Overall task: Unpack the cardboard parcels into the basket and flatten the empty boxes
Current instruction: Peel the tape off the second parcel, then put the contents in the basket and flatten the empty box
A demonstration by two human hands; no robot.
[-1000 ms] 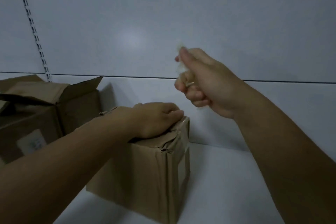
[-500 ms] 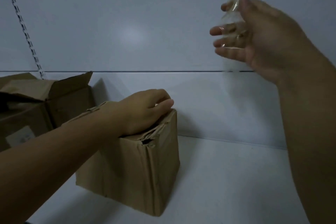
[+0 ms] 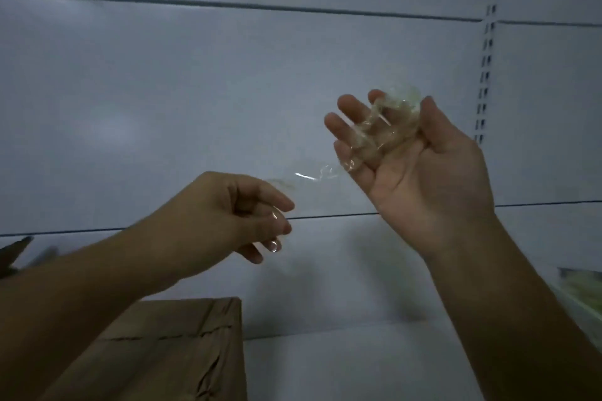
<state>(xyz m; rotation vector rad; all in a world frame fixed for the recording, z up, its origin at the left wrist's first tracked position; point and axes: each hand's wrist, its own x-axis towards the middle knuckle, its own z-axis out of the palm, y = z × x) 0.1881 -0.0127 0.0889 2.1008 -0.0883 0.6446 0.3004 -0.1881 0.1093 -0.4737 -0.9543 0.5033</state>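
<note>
**Q:** Right hand point(image 3: 423, 179)?
**Me:** Right of centre, palm facing me. Fingers spread, nearly straight, gripping nothing. A crumpled wad of clear tape point(image 3: 387, 127) clings to them, with my thumb alongside it.
**Q:** Left hand point(image 3: 228, 212)?
**Me:** Centre-left, lower in the frame. Fingers curled in. A thin strand of the same tape stretches from the wad to my fingertips, which pinch its end. It is blurred there, so the grip reads faintly.
**Q:** The box point(image 3: 182, 352)?
**Me:** Bottom left of the frame, below my left forearm, on the white shelf point(image 3: 342, 368). Top flaps lie down, creased. Both hands are above it, apart from it.
**Q:** Anything else?
**Me:** A slotted upright point(image 3: 487, 52), upper right.
</note>
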